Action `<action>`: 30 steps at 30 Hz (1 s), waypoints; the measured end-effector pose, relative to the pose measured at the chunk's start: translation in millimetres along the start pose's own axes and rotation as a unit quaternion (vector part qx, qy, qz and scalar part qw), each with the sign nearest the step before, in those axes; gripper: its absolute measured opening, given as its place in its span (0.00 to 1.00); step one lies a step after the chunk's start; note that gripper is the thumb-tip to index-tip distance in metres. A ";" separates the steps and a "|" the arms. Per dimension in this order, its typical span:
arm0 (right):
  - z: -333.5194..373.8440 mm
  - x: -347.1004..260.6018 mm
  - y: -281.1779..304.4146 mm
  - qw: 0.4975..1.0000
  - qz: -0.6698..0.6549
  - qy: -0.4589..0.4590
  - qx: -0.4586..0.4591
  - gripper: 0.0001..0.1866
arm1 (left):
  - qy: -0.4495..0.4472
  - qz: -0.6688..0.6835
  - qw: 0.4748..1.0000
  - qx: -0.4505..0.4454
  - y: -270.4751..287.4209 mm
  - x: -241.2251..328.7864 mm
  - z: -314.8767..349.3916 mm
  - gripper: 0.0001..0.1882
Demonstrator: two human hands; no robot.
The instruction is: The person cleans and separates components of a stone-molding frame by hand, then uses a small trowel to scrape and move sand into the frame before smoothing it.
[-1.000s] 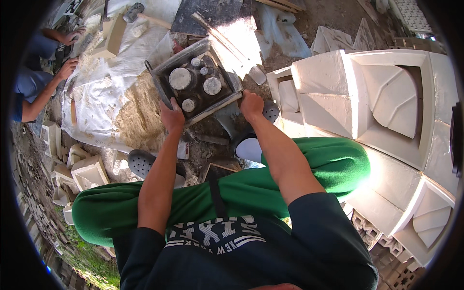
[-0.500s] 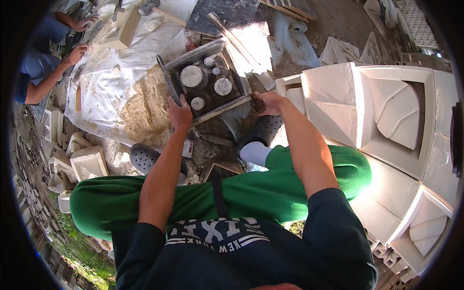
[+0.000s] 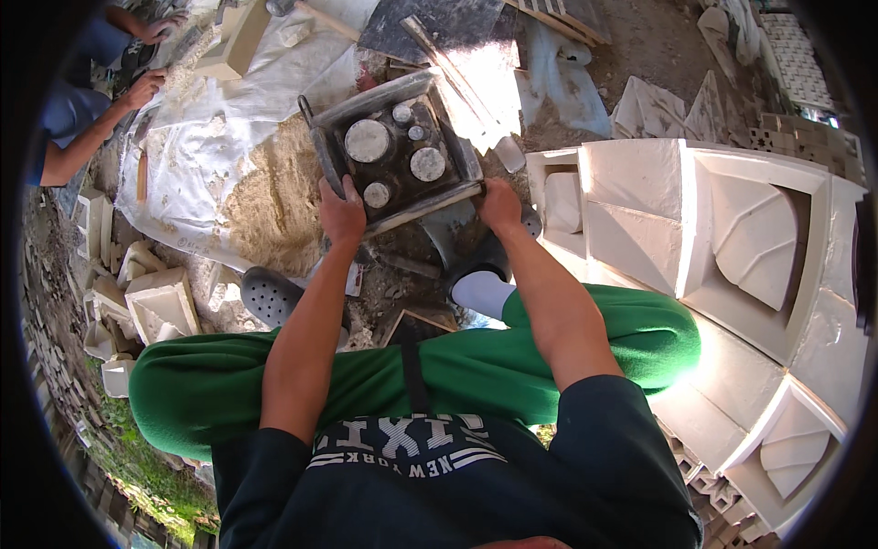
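Note:
A square, dark box-shaped mould [image 3: 422,216] is held out in front of me, tilted so its inside shows. Several round pale-topped plugs [image 3: 368,141] of different sizes stand within its walls. My left hand [image 3: 342,212] is closed on the near left corner, thumb over the rim. At the near right corner, my right hand [image 3: 498,203] grips the wall with its fingers mostly hidden behind it. A looped metal handle [image 3: 305,112] sticks up at the mould's far left side.
Pale cast blocks [image 3: 631,178] stand stacked to the right, and smaller castings [image 3: 163,302] lie at left. Sandy powder [image 3: 265,206] covers part of a white sheet [image 3: 174,206]. A co-worker's hand [image 3: 144,89] is at the far left. A flat metal blade [image 3: 510,154] lies beyond my right hand.
My right hand has shifted left and closed more firmly around the mould's corner. The mould has moved very slightly within view; my left hand keeps its hold.

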State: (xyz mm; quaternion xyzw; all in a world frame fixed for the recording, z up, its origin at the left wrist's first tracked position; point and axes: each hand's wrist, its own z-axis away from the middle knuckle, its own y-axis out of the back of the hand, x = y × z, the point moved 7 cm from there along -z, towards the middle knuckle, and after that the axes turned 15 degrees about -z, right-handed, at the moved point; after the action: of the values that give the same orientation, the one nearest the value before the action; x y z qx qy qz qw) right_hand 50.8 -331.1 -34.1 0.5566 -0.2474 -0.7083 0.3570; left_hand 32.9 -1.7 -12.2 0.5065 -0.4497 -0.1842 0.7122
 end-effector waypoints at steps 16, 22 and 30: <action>-50.8 -9.4 41.6 0.982 0.162 -0.101 -0.012 0.13 | -0.013 0.029 0.999 -0.004 -9.5 -14.4 -4.8 0.32; -75.6 -15.6 58.5 0.975 0.049 -0.208 0.064 0.24 | -0.013 0.010 0.999 0.028 0.4 -15.2 -4.6 0.29; -88.9 55.4 44.0 0.923 -0.287 -0.155 0.203 0.19 | 0.011 0.028 0.999 -0.030 -5.0 15.1 3.3 0.27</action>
State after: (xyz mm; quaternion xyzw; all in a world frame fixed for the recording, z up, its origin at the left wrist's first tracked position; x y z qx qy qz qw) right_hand 139.8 -397.6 -58.1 0.5475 -0.2679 -0.7924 -0.0250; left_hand 39.1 -16.5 -9.5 0.4743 -0.4501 -0.1715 0.7369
